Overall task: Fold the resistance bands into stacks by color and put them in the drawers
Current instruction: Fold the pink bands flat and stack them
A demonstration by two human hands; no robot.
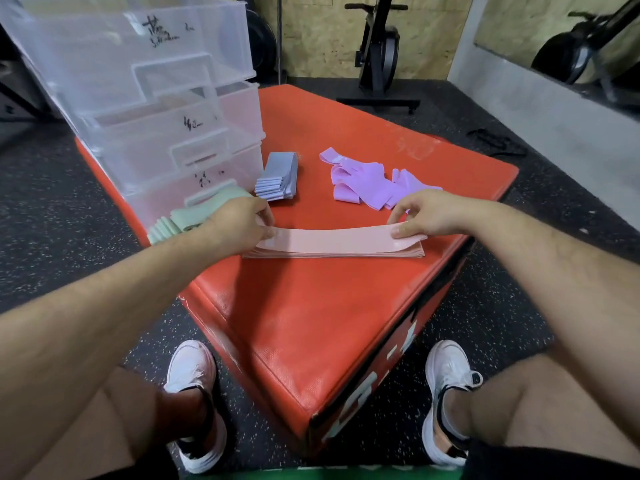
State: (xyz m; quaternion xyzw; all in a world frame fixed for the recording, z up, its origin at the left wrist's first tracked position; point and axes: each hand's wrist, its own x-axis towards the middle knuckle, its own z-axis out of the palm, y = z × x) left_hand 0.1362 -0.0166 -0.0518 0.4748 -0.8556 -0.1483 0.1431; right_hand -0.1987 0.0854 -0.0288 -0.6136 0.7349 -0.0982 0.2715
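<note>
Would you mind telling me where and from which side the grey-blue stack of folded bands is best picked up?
I would pinch the grey-blue stack across its narrow middle, coming from above and the right. It lies flat on the red box, its layered ends face the person and could fan apart, and the drawers crowd its left.

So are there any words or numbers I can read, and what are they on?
Nothing reads clearly.
top drawer: black marker handwriting, too scribbly to read.
middle drawer: black marker scribble, unreadable.
bottom drawer: black marker scribble, unreadable.
red box, side: big white characters, seen edge-on and cut off, unreadable.
</note>
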